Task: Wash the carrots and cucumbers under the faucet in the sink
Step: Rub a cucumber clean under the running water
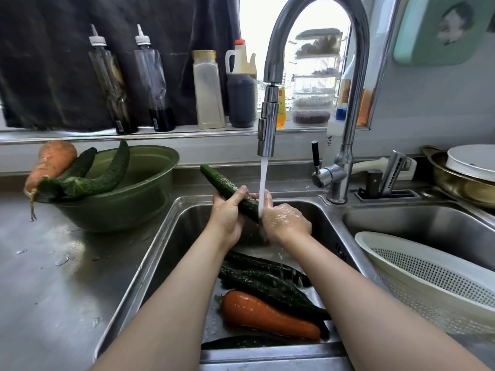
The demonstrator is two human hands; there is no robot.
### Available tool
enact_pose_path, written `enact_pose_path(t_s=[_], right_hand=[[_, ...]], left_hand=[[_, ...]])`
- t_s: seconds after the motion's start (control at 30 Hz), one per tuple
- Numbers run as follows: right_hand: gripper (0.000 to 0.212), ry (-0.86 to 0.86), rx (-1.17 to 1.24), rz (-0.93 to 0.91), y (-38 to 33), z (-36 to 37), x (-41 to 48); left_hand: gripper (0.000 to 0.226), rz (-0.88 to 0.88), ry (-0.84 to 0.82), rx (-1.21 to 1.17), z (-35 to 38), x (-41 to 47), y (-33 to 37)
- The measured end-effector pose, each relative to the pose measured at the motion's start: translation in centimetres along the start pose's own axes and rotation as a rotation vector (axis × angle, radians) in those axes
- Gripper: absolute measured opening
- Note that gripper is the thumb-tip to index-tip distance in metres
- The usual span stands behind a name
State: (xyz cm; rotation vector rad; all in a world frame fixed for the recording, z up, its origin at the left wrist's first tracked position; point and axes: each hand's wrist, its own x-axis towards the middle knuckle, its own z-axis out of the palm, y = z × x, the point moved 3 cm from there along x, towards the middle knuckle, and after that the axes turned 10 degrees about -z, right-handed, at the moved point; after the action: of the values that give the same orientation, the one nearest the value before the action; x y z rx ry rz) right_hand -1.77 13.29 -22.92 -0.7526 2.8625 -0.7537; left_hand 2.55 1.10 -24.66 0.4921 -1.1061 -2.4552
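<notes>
Green cucumber (pixel 227 191) sits under the running faucet (pixel 267 124), over the sink (pixel 171 236). Left hand (pixel 226 215) fingers curl round its middle; right hand (pixel 285 219) wraps the lower end in the stream. Wet carrot (pixel 265 314) and sink cucumbers (pixel 267 279) lie below. Bowl (pixel 150 188) on the bench (pixel 67 277) holds a dry carrot (pixel 52 162) and two bowl cucumbers (pixel 107 172). Likely midway.

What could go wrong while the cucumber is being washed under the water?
The cucumber is wet, and so are the left hand and right hand holding it, so it might slip and drop into the sink. The carrot leans over the green bowl rim and could roll onto the counter. The water hits the cucumber and may splash out.
</notes>
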Motion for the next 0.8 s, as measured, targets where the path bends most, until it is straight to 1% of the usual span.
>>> enact_pose_path(t_s=[0.03, 0.07, 0.17, 0.27, 0.33, 0.37, 0.47, 0.5, 0.6, 0.67, 0.73, 0.8], right_hand=[[0.087, -0.005, 0.025, 0.062, 0.2, 0.1, 0.1], [0.096, -0.013, 0.042, 0.094, 0.4, 0.2, 0.2], [0.103, -0.018, 0.011, 0.115, 0.4, -0.2, 0.1], [0.106, -0.077, 0.052, 0.1, 0.7, 0.4, 0.7], [0.099, -0.151, 0.181, 0.01, 0.6, 1.1, 0.8], [0.092, -0.163, 0.242, -0.071, 0.7, 1.5, 0.8], [0.052, -0.14, 0.29, -0.319, 0.6, 2.0, 0.6], [0.047, -0.13, 0.278, -0.377, 0.4, 2.0, 0.4], [0.058, -0.091, 0.206, -0.527, -0.8, 1.7, -0.1], [0.058, -0.067, 0.135, -0.575, -1.2, 1.5, -0.2], [0.053, -0.044, 0.039, -0.579, -1.4, 1.5, -0.4], [0.05, -0.017, -0.005, -0.528, -1.7, 1.1, -0.9]], left_hand=[[0.049, 0.006, -0.003, -0.011, 0.2, -0.1, 0.0], [0.048, 0.016, 0.001, -0.012, 0.4, -0.1, 0.0], [0.044, 0.068, 0.026, -0.019, 0.6, 0.0, 0.1], [0.048, 0.113, 0.045, -0.027, 0.6, -0.1, 0.3], [0.051, 0.149, 0.093, -0.023, 0.3, 0.0, 0.5], [0.052, 0.167, 0.132, -0.024, 0.0, 0.2, 0.6], [0.058, 0.162, 0.233, -0.096, -1.3, 0.6, 1.0], [0.059, 0.144, 0.255, -0.121, -1.7, 0.7, 1.1], [0.057, 0.093, 0.271, -0.118, -2.5, 1.0, 1.2], [0.044, 0.065, 0.252, -0.092, -2.7, 1.0, 1.2], [0.025, 0.03, 0.217, -0.05, -2.6, 0.8, 1.2], [0.027, -0.023, 0.171, -0.017, -2.4, 0.6, 0.9]])
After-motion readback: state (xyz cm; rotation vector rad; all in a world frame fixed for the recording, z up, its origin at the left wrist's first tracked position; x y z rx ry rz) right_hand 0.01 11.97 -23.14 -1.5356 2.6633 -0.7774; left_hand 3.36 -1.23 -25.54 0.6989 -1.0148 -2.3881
